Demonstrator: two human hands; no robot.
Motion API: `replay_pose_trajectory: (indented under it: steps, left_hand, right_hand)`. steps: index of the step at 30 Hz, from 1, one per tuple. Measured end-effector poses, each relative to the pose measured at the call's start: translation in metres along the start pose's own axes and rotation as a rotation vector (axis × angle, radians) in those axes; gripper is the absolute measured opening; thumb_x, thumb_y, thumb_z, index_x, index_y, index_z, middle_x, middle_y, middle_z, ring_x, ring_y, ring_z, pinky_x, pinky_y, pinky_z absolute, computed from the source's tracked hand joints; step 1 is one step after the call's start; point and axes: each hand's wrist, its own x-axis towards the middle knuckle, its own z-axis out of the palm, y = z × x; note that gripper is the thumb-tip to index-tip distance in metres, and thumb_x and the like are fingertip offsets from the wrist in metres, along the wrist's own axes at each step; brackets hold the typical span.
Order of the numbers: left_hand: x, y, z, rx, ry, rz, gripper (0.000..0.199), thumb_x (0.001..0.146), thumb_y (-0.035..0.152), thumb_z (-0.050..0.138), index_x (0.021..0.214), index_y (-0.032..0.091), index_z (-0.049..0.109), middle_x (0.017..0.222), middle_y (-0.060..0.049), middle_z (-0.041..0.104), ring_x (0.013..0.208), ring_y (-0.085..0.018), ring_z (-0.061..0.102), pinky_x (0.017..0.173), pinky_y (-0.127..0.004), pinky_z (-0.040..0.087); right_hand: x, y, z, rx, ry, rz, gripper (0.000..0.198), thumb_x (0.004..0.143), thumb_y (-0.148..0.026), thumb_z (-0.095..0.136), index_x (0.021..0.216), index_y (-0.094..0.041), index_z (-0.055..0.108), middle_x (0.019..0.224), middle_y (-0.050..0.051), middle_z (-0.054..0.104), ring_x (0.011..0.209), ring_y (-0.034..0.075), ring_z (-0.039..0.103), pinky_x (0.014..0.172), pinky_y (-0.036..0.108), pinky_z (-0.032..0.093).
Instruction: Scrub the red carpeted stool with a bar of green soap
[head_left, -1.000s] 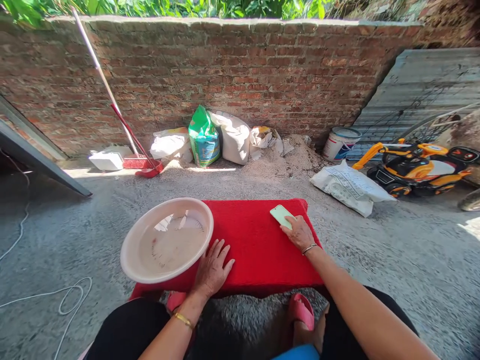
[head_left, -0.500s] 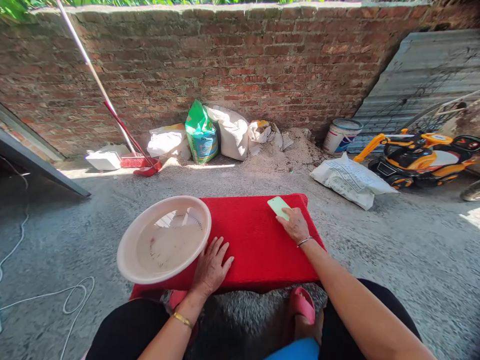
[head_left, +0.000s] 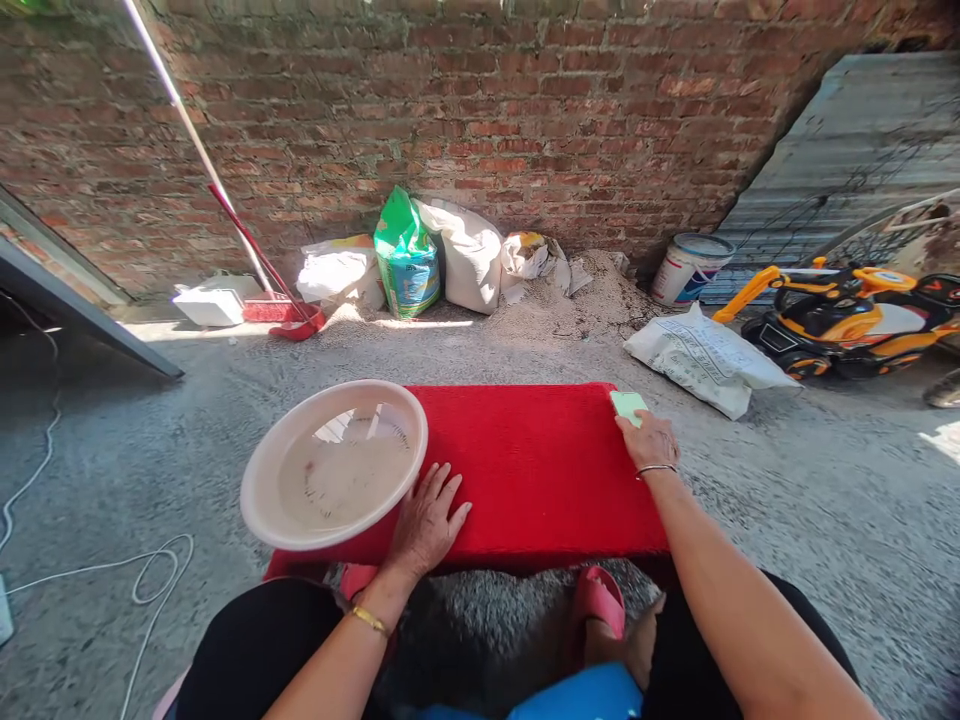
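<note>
A pale green smartphone [head_left: 628, 406] is gripped in my right hand [head_left: 651, 441] at the far right corner of the red cloth-covered table [head_left: 540, 470]. My left hand [head_left: 429, 520] lies flat with fingers apart on the red cloth, beside the rim of a wide cream plastic basin [head_left: 259, 500]. The basin stands on the left end of the table and overhangs its edge. Clear water in it reflects light, with small dark specks around its bottom.
Along the brick wall [head_left: 525, 130] stand a red broom and dustpan [head_left: 300, 322], a green bag [head_left: 406, 260], white sacks [head_left: 471, 262] and a bucket [head_left: 690, 270]. A white sack [head_left: 701, 355] and an orange toy excavator [head_left: 847, 320] lie right. A cable [head_left: 161, 575] loops on the floor.
My right hand has carried the smartphone rightward to the table's edge. My left hand stays on the cloth. The view has tilted down slightly.
</note>
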Motion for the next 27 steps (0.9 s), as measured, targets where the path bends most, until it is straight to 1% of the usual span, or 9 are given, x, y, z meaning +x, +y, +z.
replay_pose_trajectory:
  steps: [3, 8, 11, 13, 15, 19, 21, 24, 27]
  left_hand:
    - [0.0, 0.001, 0.001, -0.01, 0.004, -0.009, 0.04, 0.091, 0.038, 0.053, 0.126, 0.019, 0.061, 0.14, -0.011, 0.055, 0.132, -0.031, 0.047, 0.109, -0.051, 0.036]
    - [0.0, 0.002, 0.001, -0.035, 0.008, -0.025, 0.04, 0.09, 0.037, 0.055, 0.126, 0.02, 0.061, 0.14, -0.01, 0.055, 0.132, -0.03, 0.047, 0.11, -0.051, 0.037]
    - [0.0, 0.003, 0.0, -0.038, 0.003, -0.03, 0.04, 0.09, 0.037, 0.055, 0.126, 0.02, 0.061, 0.14, -0.01, 0.055, 0.132, -0.03, 0.047, 0.111, -0.051, 0.036]
    - [0.0, 0.003, -0.001, -0.037, -0.004, -0.035, 0.04, 0.09, 0.037, 0.056, 0.126, 0.02, 0.061, 0.14, -0.01, 0.054, 0.132, -0.03, 0.047, 0.112, -0.051, 0.035]
    - [0.0, 0.004, -0.001, -0.041, -0.011, -0.042, 0.041, 0.089, 0.036, 0.056, 0.126, 0.018, 0.061, 0.14, -0.011, 0.054, 0.132, -0.03, 0.047, 0.112, -0.051, 0.035]
    - [0.001, 0.006, -0.002, -0.065, -0.013, -0.055, 0.041, 0.089, 0.037, 0.057, 0.125, 0.018, 0.062, 0.14, -0.011, 0.055, 0.132, -0.03, 0.046, 0.111, -0.051, 0.035]
    - [0.001, 0.006, -0.003, -0.077, -0.01, -0.057, 0.041, 0.089, 0.037, 0.057, 0.125, 0.018, 0.062, 0.14, -0.011, 0.054, 0.132, -0.03, 0.046, 0.111, -0.05, 0.036]
    - [0.001, 0.006, -0.003, -0.078, -0.006, -0.057, 0.041, 0.089, 0.037, 0.057, 0.125, 0.019, 0.062, 0.14, -0.011, 0.054, 0.133, -0.03, 0.046, 0.111, -0.05, 0.036]
    - [0.001, 0.005, -0.003, -0.07, -0.007, -0.057, 0.041, 0.089, 0.036, 0.057, 0.126, 0.019, 0.061, 0.14, -0.011, 0.054, 0.133, -0.03, 0.046, 0.111, -0.05, 0.036]
  right_hand:
    - [-0.008, -0.02, 0.003, 0.003, 0.003, -0.115, 0.053, 0.087, -0.052, 0.05, 0.126, -0.017, 0.061, 0.112, 0.017, 0.062, 0.105, 0.028, 0.058, 0.085, 0.037, 0.043]
    - [-0.042, -0.089, 0.028, -0.074, -0.053, -0.461, 0.048, 0.089, -0.05, 0.052, 0.127, -0.023, 0.061, 0.116, 0.014, 0.059, 0.096, 0.023, 0.059, 0.083, 0.032, 0.043]
    - [-0.049, -0.11, 0.039, -0.126, -0.102, -0.528, 0.047, 0.09, -0.05, 0.052, 0.128, -0.025, 0.06, 0.115, 0.013, 0.058, 0.097, 0.023, 0.06, 0.083, 0.032, 0.043]
    - [-0.042, -0.104, 0.039, -0.159, -0.124, -0.504, 0.047, 0.09, -0.051, 0.051, 0.129, -0.026, 0.06, 0.115, 0.013, 0.058, 0.098, 0.024, 0.06, 0.084, 0.033, 0.044]
    - [-0.027, -0.083, 0.03, -0.177, -0.119, -0.428, 0.048, 0.09, -0.051, 0.05, 0.129, -0.026, 0.059, 0.116, 0.013, 0.058, 0.1, 0.025, 0.061, 0.084, 0.035, 0.044]
    - [0.006, -0.026, 0.001, -0.144, -0.076, -0.13, 0.052, 0.089, -0.052, 0.048, 0.129, -0.022, 0.06, 0.118, 0.018, 0.06, 0.104, 0.031, 0.061, 0.083, 0.04, 0.045]
    - [0.014, -0.011, -0.01, -0.108, -0.057, -0.009, 0.055, 0.089, -0.052, 0.046, 0.129, -0.017, 0.061, 0.117, 0.023, 0.06, 0.105, 0.034, 0.06, 0.082, 0.043, 0.046]
    - [0.007, -0.023, -0.009, -0.063, -0.049, -0.045, 0.054, 0.089, -0.052, 0.048, 0.129, -0.017, 0.06, 0.116, 0.022, 0.061, 0.108, 0.032, 0.06, 0.083, 0.04, 0.046]
    - [-0.021, -0.071, 0.01, -0.032, -0.076, -0.219, 0.049, 0.089, -0.052, 0.051, 0.128, -0.024, 0.06, 0.117, 0.014, 0.06, 0.104, 0.025, 0.061, 0.085, 0.034, 0.045]
